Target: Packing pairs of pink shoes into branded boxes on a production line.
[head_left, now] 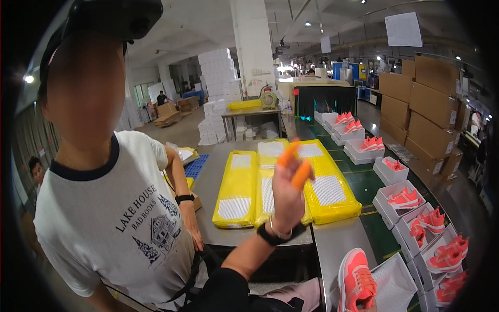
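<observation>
One empty, half-spread left hand [291, 182] could steady the coral shoe [357, 275]; whether the right hand [370, 307] grips it is unclear

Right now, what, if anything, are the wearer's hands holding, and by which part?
The left hand holds nothing visible. The right hand, mostly cut off at the lower edge, seems to hold the nearest coral shoe near its ankle opening.

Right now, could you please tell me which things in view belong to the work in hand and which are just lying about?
Apparently in the work:
- nearest coral sneaker
- open white shoebox beside it
- boxed coral sneakers along the green surface

Seemingly just lying about:
- stacked brown cartons
- yellow packet on the back table
- blue mesh crate
</observation>
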The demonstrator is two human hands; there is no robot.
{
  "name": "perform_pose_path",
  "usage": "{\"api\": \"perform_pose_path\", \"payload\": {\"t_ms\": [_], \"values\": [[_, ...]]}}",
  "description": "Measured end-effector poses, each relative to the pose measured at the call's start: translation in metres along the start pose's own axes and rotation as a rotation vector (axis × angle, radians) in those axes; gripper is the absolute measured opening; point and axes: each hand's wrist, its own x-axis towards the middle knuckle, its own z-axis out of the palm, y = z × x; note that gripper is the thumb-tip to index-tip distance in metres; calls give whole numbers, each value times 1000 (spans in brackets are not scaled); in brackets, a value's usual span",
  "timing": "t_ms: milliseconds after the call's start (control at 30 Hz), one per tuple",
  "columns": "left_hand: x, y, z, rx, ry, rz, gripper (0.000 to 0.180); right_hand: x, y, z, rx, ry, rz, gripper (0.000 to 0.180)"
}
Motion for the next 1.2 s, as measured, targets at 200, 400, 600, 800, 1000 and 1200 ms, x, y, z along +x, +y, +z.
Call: {"api": "perform_pose_path", "payload": {"t_ms": [200,400,600,800,1000,1200], "values": [[-93,19,-44,345,-728,-210,11,5,-6,14,14,90,-137,19],[-87,7,-56,348,-404,-542,12,7,5,19,57,68,30,17],[-93,12,-63,379,-601,-348,11,11,3,23,108,56,116,33],[-93,13,-64,495,-600,-335,14,11,9,18,5,33,179,61],[-96,-5,-70,455,-537,-391,27,17,11,23,-14,16,135,63],[63,-30,-64,126,-92,-323,70,16,4,24,31,42,90,61]]}}
